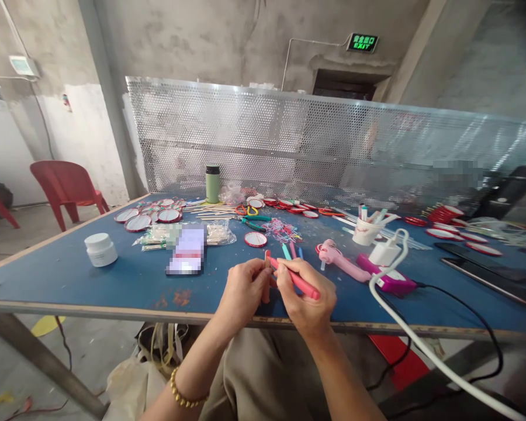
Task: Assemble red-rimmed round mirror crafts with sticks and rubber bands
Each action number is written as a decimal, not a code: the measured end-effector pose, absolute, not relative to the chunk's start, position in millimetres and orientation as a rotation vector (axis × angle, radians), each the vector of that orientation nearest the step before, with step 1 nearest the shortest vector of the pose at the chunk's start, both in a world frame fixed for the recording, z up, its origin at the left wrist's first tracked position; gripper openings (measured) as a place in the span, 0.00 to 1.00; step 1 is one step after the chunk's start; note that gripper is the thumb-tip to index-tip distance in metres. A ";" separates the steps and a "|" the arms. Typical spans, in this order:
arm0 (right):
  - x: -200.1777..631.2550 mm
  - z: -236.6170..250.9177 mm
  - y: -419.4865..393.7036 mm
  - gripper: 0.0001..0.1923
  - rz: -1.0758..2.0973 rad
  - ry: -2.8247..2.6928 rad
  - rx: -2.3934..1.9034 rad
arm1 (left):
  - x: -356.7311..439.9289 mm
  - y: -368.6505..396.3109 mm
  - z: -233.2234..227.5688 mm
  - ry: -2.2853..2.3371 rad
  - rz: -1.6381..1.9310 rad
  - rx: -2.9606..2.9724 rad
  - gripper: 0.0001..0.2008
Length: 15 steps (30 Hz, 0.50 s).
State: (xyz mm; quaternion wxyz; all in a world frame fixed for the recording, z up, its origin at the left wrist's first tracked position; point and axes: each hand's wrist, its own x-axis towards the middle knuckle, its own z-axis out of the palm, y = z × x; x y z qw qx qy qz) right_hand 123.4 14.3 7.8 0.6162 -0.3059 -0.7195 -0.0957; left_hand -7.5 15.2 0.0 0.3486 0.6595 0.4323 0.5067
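Observation:
My right hand [311, 301] is closed around a red-pink marker pen [305, 285], whose tip points up and left toward my other hand. My left hand [242, 290] is pinched at the marker's tip, over the front edge of the table. What its fingers hold is small and mostly hidden. Just beyond the hands lie several coloured pens [293, 251], a round red-rimmed disc [255, 239] and a heap of thin coloured strips [283, 230].
A phone [187, 248] and a white jar [100, 250] stand left of my hands. To the right are a pink glue gun [342, 262], a purple box [390, 282], a white cable [414, 336] and a cup of pens [367, 231]. Pliers [256, 223] and a green bottle [213, 184] lie farther back.

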 end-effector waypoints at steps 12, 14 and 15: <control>123.8 8.3 14.1 0.06 -0.250 -1.659 -0.698 | -7.1 15.3 1.3 1.106 1.313 1.693 0.15; 123.6 8.2 14.0 0.06 -0.254 -1.645 -0.694 | -6.8 14.7 1.9 1.099 1.314 1.686 0.14; 123.5 8.1 14.0 0.06 -0.254 -1.640 -0.691 | -6.6 14.5 1.9 1.098 1.315 1.685 0.14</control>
